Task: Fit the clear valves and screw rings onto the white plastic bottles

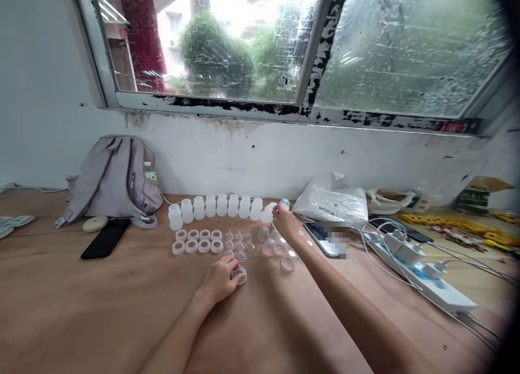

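In front of you is a stained white wall (227, 157), with a bright window (252, 44), whose frame (244, 107) is peeling, above your brown bench (101, 309).

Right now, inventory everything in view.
Frosted plastic bottles: eight-plus, white, back row
Plastic rings: eight, white, centre left
Small plastic pieces: several, clear, centre
Plastic cups: several, clear, centre right
Fabric backpack: one, grey, left
Round disc: one, cream, left
Flat devices: three, dark, both sides
Plastic bag: one, white, right
Power strip: one, white, right
Clutter: uncounted, partly yellow, right
Window: one, grey, back
Left hand: one, bare, centre
Right hand: one, bare, by bottles
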Action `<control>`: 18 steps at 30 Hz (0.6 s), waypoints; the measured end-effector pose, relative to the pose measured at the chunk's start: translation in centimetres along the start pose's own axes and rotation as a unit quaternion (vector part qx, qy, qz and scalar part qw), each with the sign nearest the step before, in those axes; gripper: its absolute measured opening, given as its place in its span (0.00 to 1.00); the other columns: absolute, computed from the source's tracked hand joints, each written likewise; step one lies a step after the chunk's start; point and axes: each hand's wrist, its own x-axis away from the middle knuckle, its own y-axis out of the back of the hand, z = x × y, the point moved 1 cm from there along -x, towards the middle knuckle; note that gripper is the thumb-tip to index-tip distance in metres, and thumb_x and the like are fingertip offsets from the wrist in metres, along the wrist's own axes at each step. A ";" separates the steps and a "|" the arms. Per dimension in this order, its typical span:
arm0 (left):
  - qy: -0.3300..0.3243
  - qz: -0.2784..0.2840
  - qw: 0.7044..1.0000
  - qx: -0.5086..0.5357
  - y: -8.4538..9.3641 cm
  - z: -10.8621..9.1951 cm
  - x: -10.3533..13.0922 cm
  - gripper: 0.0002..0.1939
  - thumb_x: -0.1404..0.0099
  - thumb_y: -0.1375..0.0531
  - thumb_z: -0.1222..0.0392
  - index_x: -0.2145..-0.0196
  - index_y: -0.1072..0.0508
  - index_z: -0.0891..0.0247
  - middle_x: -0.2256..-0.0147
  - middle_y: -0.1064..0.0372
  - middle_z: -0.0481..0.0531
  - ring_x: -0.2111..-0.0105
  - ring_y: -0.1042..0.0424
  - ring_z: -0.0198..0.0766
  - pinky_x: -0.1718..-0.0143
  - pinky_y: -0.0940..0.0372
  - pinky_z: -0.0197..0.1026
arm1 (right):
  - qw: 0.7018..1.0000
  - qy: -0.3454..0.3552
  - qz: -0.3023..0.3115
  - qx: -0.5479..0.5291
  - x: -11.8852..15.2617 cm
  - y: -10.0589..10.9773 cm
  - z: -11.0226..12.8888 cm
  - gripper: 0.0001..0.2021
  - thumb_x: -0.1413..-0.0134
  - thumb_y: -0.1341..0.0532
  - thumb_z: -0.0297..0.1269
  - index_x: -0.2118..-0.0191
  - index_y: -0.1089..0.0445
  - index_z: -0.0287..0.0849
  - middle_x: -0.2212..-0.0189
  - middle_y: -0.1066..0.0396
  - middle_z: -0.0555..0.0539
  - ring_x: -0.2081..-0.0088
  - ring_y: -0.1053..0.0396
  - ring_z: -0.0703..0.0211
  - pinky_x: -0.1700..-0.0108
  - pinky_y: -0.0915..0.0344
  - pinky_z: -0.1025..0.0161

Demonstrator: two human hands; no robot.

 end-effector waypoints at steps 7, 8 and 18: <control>-0.013 -0.002 1.000 -0.018 0.2 0.6 -0.2 0.06 0.42 0.47 0.60 0.68 0.32 0.62 0.68 0.35 0.52 0.67 0.36 0.38 0.66 0.43 0.38 | 0.998 -0.012 0.046 0.042 -2.6 -1.8 0.3 0.12 0.49 0.50 0.26 0.59 0.36 0.36 0.68 0.32 0.40 0.66 0.33 0.55 0.71 0.47 0.65; -0.013 0.000 1.000 -0.016 0.2 0.7 -0.3 0.06 0.42 0.47 0.61 0.67 0.32 0.62 0.68 0.35 0.52 0.67 0.36 0.38 0.66 0.42 0.38 | 0.998 -0.012 0.048 0.047 -2.8 -1.9 0.2 0.12 0.49 0.51 0.26 0.58 0.37 0.36 0.68 0.32 0.39 0.65 0.33 0.54 0.71 0.46 0.65; -0.012 0.003 1.000 0.002 -0.2 1.2 -0.3 0.05 0.43 0.47 0.63 0.70 0.31 0.61 0.67 0.32 0.51 0.67 0.34 0.37 0.66 0.41 0.36 | 0.997 0.000 0.057 0.061 -4.2 -2.2 0.3 0.14 0.49 0.51 0.26 0.56 0.38 0.34 0.65 0.32 0.37 0.64 0.34 0.54 0.69 0.47 0.65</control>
